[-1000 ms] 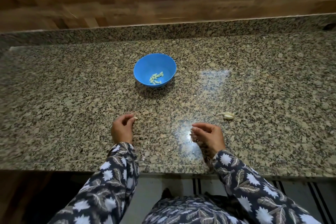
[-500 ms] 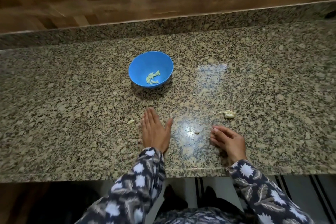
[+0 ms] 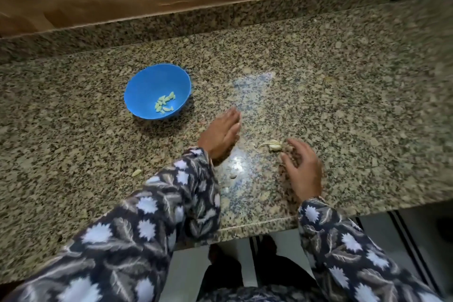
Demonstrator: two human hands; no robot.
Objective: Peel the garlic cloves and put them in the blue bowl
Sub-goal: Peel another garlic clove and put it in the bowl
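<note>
Your left hand (image 3: 220, 135) has released its clove (image 3: 136, 173), which lies on the desk (image 3: 343, 81) near-left of the blue bowl (image 3: 147, 81). Left grip: spread flat. Right hand (image 3: 301, 169) has shifted right to the garlic piece (image 3: 273, 145). Right grip: loosely spread, pinching nothing. More peeling likely follows.

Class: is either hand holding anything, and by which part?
Nothing is held: the left hand is flat, fingers straight; the right hand is loosely curled, empty.
</note>
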